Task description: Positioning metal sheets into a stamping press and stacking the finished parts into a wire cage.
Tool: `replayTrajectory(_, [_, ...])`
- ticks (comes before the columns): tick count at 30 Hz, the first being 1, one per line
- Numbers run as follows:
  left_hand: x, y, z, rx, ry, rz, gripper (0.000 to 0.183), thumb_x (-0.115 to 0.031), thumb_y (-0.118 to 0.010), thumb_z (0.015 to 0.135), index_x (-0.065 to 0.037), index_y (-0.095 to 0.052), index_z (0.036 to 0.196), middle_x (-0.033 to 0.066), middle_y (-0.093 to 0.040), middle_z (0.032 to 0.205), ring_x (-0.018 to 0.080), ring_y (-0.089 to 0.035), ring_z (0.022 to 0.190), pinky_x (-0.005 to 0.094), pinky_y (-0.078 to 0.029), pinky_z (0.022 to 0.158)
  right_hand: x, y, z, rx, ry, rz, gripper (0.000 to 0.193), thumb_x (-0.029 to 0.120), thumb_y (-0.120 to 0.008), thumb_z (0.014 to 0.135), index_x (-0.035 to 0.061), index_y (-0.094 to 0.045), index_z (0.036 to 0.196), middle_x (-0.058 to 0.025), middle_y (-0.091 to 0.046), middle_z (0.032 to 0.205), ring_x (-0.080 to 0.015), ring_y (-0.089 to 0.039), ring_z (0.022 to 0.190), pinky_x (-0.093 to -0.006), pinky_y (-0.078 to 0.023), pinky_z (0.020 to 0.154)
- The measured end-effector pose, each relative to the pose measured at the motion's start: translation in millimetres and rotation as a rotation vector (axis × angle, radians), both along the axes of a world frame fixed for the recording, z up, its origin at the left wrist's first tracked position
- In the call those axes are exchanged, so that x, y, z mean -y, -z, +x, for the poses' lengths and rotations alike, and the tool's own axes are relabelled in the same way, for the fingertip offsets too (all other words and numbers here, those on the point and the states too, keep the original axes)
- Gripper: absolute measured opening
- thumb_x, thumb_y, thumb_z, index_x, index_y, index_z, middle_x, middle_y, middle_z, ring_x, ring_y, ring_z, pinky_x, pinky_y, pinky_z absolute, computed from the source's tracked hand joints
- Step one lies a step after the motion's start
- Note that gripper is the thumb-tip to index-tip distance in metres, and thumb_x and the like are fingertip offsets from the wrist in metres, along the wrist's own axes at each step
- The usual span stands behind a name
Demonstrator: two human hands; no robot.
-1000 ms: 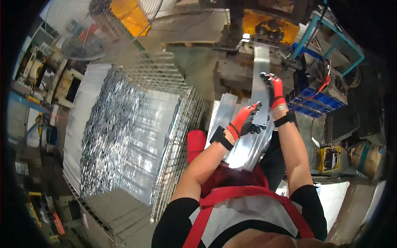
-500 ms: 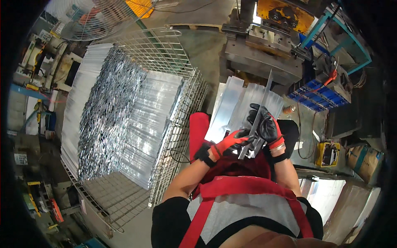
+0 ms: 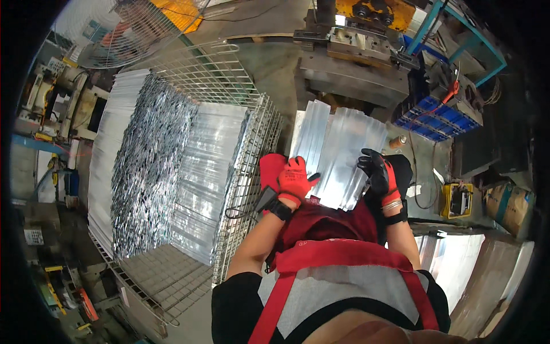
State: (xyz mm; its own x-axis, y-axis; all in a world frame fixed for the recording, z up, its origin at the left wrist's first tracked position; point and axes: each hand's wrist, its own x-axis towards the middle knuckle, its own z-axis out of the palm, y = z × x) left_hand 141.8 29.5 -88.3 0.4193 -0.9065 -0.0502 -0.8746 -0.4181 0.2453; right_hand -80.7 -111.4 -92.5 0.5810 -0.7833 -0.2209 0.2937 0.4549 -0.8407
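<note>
My left hand point(image 3: 296, 182), in a red glove with black fingertips, is at the near end of the left stack of pale metal strips point(image 3: 313, 135). Its thumb stands apart from the fingers and nothing shows between them. A dark grey flat piece point(image 3: 266, 198) sticks out beside the left wrist; how it relates to the hand I cannot tell. At the right edge of a wider stack of shiny metal strips point(image 3: 346, 155) is my right hand point(image 3: 379, 176), its black-coated fingers bent but apart, without anything visible in them. Both stacks lie just beyond my lap.
To the left stands a wire cage point(image 3: 252, 172) with many bundled metal strips point(image 3: 154, 166). A machine point(image 3: 355, 74) stands ahead, a blue crate point(image 3: 438, 117) to its right. Nearer are a small spool point(image 3: 397, 141) and a yellow box point(image 3: 457, 200). A fan point(image 3: 123, 34) is far left.
The long strip held upright between both hands is no longer there. My left hand has moved left to the left stack, and my right hand has come off the strip, moving slightly right and nearer.
</note>
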Motion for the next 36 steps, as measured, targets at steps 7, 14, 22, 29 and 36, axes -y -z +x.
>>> replayTrajectory(7, [11.0, 17.3, -64.0, -0.127, 0.284, 0.173, 0.106, -0.065, -0.062, 0.062, 0.009, -0.027, 0.129, 0.0190, -0.056, 0.092, 0.0293, -0.060, 0.074, 0.0383, -0.047, 0.060, 3.1, 6.9, -6.3, 0.076, 0.066, 0.090, 0.038, 0.027, -0.050, 0.089, -0.0034, -0.052, 0.112, -0.0111, -0.059, 0.097, -0.0198, -0.058, 0.084, -0.0355, -0.048, 0.082])
replayTrajectory(14, [16.7, 18.8, -57.5, -0.356, 0.214, 0.098, 0.060, -0.038, -0.067, 0.070, 0.001, -0.042, 0.109, 0.0185, -0.060, 0.082, 0.0294, -0.061, 0.079, 0.0392, -0.048, 0.063, 11.7, 13.9, -11.0, 0.015, 0.110, -0.001, 0.036, 0.027, -0.052, 0.089, -0.0030, -0.054, 0.109, -0.0109, -0.060, 0.090, -0.0191, -0.059, 0.081, -0.0353, -0.050, 0.077])
replayTrajectory(22, [34.6, -7.5, -44.9, -1.511, 0.085, -0.258, 0.026, -0.017, -0.071, 0.075, -0.003, -0.053, 0.090, -0.0018, -0.053, 0.072, 0.0052, -0.047, 0.064, 0.0237, -0.041, 0.056, 24.6, 11.7, 12.6, -0.172, 0.239, -0.113, 0.029, 0.013, -0.058, 0.083, -0.0011, -0.056, 0.108, -0.0045, -0.060, 0.089, -0.0123, -0.056, 0.080, -0.0247, -0.045, 0.068])
replayTrajectory(29, [87.1, -30.5, -25.5, -1.692, 0.087, -0.254, 0.026, -0.015, -0.058, 0.085, -0.003, -0.053, 0.108, 0.0011, -0.059, 0.095, 0.0069, -0.055, 0.088, 0.0217, -0.044, 0.069, 84.6, -67.0, 63.3, -0.166, 0.174, -0.231, 0.020, 0.021, -0.059, 0.085, 0.0040, -0.063, 0.095, 0.0068, -0.057, 0.078, -0.0012, -0.042, 0.061, -0.0196, -0.034, 0.054])
replayTrajectory(36, [117.9, -64.0, -15.5, -2.061, 0.029, 0.053, 0.036, -0.035, -0.040, 0.094, -0.009, -0.049, 0.116, 0.0113, -0.059, 0.106, 0.0193, -0.064, 0.076, 0.0257, -0.045, 0.044, 156.3, -70.9, 102.8, -0.166, 0.165, -0.331, 0.012, 0.021, -0.064, 0.081, 0.0100, -0.061, 0.080, 0.0104, -0.048, 0.068, -0.0013, -0.040, 0.061, -0.0200, -0.033, 0.053])
